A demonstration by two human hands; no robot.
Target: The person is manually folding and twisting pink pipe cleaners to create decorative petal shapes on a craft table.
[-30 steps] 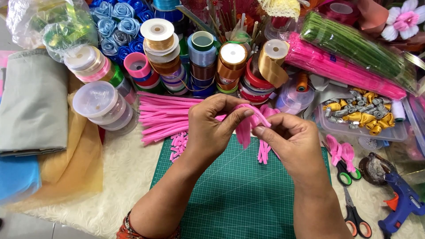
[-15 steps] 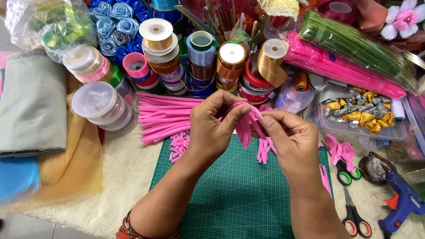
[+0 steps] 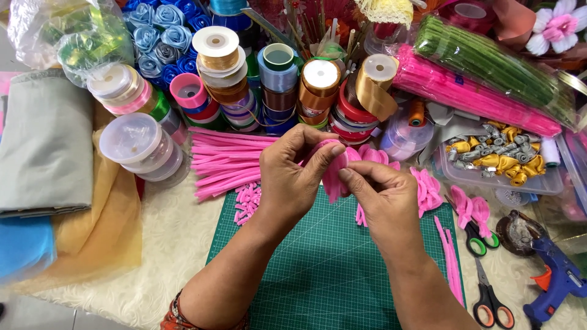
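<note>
Two hands meet over the green cutting mat — left hand and right hand each in a tight grip, pinching the pink petal piece betw. fingertips, prob. to keep its folds together. Pink pipe cleaners lie nearby — scissors too.

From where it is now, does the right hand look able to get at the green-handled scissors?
Probably yes, once freed: the right hand and left hand both pinch the pink flower piece. The green-handled scissors lie uncovered on the mat's right edge, nothing between.
</note>
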